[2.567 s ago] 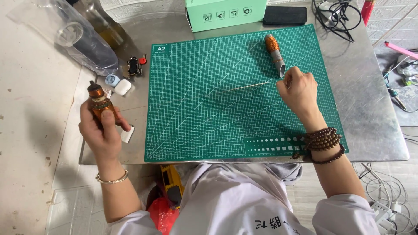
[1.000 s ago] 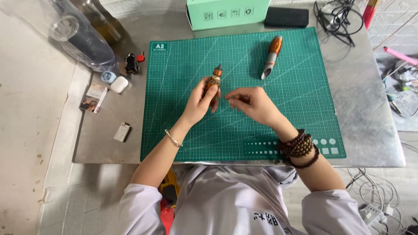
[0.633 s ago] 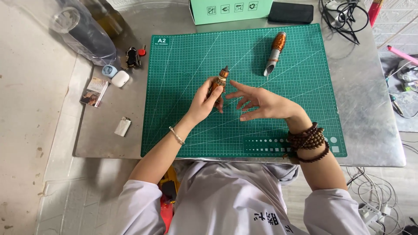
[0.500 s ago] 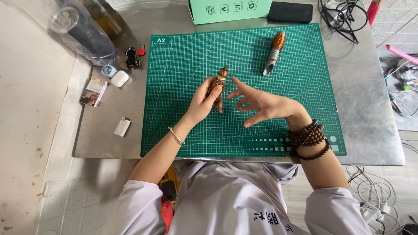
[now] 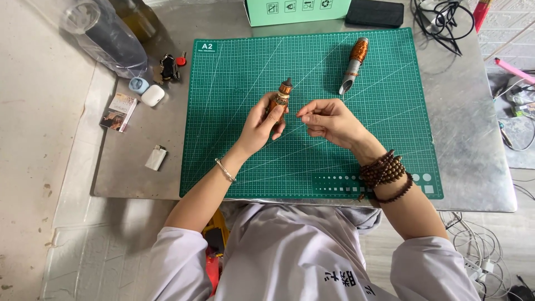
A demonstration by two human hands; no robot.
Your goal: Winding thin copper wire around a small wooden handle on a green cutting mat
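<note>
My left hand (image 5: 261, 124) grips a small brown bottle-shaped ornament with a dark pointed cap (image 5: 280, 98), held upright over the green cutting mat (image 5: 234, 72). My right hand (image 5: 329, 120) hovers just to its right, thumb and forefinger pinched together close to the ornament's cap; whether something thin is between them cannot be told. A brown and silver cylindrical piece (image 5: 354, 64) lies on the mat beyond my right hand. A string of dark wooden beads (image 5: 387, 173) wraps my right wrist, and a thin bangle (image 5: 225, 170) sits on my left.
A metal table (image 5: 473, 139) carries the mat. At left lie a white lighter (image 5: 156, 158), a small card pack (image 5: 118, 112), two small caps (image 5: 146, 92) and a plastic-wrapped bottle (image 5: 108, 33). A green box (image 5: 295, 10), a black case (image 5: 374, 12) and cables (image 5: 440, 19) sit at the back.
My left hand carried the ornament from the table's left edge to the mat's middle. My right hand came in from the right, opened briefly, and its fingers have now pinched together beside the cap.
</note>
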